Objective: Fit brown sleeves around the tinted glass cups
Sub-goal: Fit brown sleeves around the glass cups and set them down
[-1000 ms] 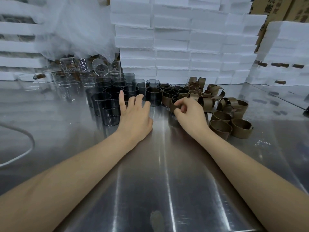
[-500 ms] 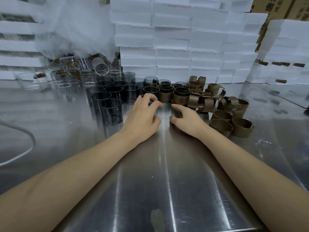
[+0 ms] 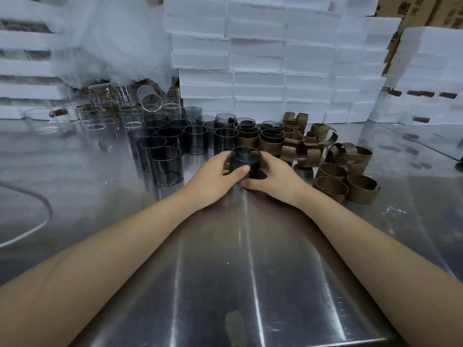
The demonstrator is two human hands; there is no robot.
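— Status of left hand [image 3: 213, 177] and right hand [image 3: 278, 177]?
— Both clasp one smoke-tinted cylindrical glass cup [image 3: 246, 160], upright between them, over the brushed steel bench [image 3: 225, 259].
— Sleeves?
— The matte brown curled sleeves [image 3: 333, 182] lie loose, just right of the right hand.

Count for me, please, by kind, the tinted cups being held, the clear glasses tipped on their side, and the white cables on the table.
Tinted cup held between the left hand and the right hand: 1
Clear glass tipped on its side: 1
White cable: 1
Total: 3
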